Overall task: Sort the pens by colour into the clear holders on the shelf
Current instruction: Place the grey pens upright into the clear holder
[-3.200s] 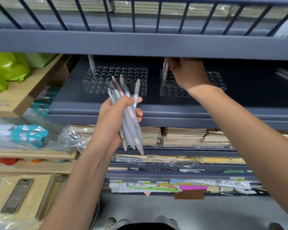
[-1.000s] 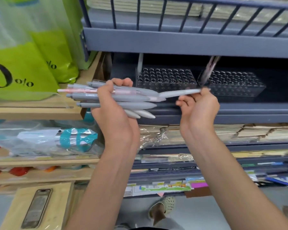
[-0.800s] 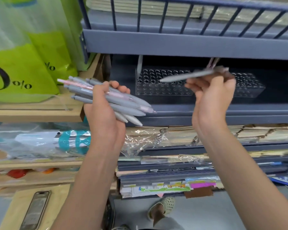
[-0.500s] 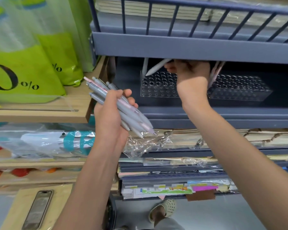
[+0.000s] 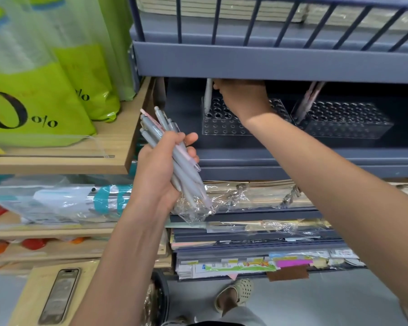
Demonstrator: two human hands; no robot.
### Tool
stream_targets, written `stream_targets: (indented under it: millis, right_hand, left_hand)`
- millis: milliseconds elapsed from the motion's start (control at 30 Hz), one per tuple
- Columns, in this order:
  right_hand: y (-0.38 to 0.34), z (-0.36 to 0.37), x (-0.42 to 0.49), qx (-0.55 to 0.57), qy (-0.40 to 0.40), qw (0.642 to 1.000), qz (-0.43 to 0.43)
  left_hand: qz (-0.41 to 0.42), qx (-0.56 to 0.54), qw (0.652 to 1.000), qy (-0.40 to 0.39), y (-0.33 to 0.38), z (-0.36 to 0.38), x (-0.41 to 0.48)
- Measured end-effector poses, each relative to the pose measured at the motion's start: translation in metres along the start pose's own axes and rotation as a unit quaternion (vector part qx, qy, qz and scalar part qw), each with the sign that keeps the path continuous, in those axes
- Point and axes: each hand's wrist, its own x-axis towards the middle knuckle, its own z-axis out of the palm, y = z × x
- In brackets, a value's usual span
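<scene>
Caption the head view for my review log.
Left hand grips a bundle of pens; right hand reaches over the left clear holder, beside one standing grey pen.

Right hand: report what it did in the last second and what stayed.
The right hand pulled one grey pen from the pen bundle and carried it up over the left clear holder; the pen is now hidden. The left hand still grips the bundle; the pinkish pens stay in the right clear holder.

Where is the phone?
In the head view, the phone lies at the bottom left on a pale wooden board, far below the green bags.
</scene>
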Motion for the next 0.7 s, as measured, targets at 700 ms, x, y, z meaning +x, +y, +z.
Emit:
stream_targets:
  millis: [700]
  right_hand:
    - [0.008,-0.023,-0.057,0.11,-0.168,0.979,-0.025]
  left_hand:
    - [-0.018,0.112,0.99,-0.081,-0.005,0.002,-0.012]
